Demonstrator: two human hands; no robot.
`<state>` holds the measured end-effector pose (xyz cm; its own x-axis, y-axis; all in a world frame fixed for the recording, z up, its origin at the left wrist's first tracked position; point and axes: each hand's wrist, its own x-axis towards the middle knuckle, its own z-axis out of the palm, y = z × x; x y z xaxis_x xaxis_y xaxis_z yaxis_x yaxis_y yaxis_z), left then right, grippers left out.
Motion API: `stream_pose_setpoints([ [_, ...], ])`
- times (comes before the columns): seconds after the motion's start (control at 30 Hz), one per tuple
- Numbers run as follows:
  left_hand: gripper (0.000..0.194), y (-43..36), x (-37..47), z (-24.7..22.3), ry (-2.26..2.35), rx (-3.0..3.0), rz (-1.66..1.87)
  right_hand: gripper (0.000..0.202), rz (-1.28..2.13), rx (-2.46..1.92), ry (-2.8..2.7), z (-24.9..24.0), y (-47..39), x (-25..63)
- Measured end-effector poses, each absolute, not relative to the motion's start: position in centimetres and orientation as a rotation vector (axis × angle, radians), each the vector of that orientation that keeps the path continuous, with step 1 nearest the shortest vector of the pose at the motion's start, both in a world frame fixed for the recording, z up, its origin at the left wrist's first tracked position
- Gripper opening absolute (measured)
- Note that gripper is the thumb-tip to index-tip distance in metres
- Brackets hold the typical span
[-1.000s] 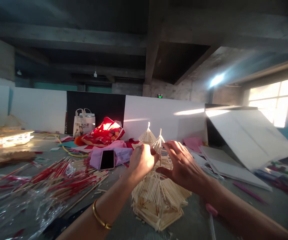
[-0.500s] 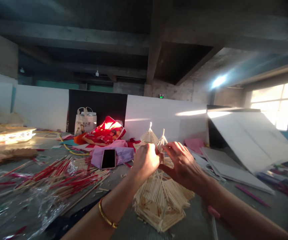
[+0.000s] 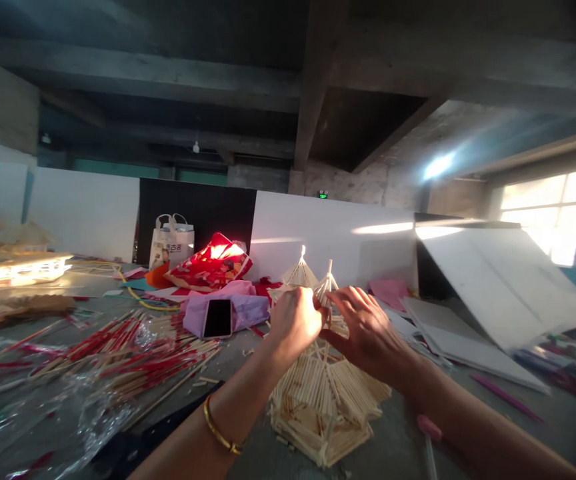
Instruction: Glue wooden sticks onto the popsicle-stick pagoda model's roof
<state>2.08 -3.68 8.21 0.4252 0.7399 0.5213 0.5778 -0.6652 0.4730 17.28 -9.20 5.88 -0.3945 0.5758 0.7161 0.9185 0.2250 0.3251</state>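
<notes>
A pavilion model (image 3: 308, 390) built of thin wooden sticks stands on the table in front of me, with a fanned stick roof over a many-sided base. Above it, a pointed stick roof (image 3: 325, 288) with an upright stick at its peak is between my hands. My left hand (image 3: 294, 320) is closed at the left side of this upper roof, its fingertips curled inward. From the right, my right hand (image 3: 365, 327) pinches it with thumb and fingers. My hands hide the joint between the upper and lower parts. Behind stands another pointed stick roof (image 3: 300, 272).
Red and plain sticks (image 3: 113, 353) lie at left with clear plastic wrap (image 3: 88, 413). A phone (image 3: 217, 318) rests on purple cloth (image 3: 248, 307). Farther back are a red bag (image 3: 213, 263) and a white tote (image 3: 171, 243). White boards (image 3: 468, 333) lean and lie at right.
Both hands stay on the upper roof with almost the same grip. The whole view has shifted very slightly; nothing has been let go or taken up.
</notes>
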Motion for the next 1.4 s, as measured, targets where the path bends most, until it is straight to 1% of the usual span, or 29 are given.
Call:
stream_pose_setpoints([
  [0.23,0.017,-3.8,2.0,8.3,1.141,2.463,1.088,0.045,-1.014,-1.416,-2.050,6.0,-9.4,17.1],
  [0.37,0.015,-3.7,2.1,8.2,1.115,2.456,1.110,0.049,-1.039,-1.406,-2.046,6.0,-9.6,17.1],
  [0.57,0.016,-3.7,2.1,8.3,1.150,2.454,1.080,0.039,-1.040,-1.410,-2.054,6.0,-9.6,17.2],
  [1.2,0.017,-3.1,2.2,7.9,1.053,2.461,1.102,0.030,-0.953,-1.428,-2.081,6.6,-10.0,16.3],
  [1.4,0.014,-3.0,2.2,7.7,1.042,2.471,1.142,0.030,-0.934,-1.408,-2.093,6.5,-10.0,16.4],
])
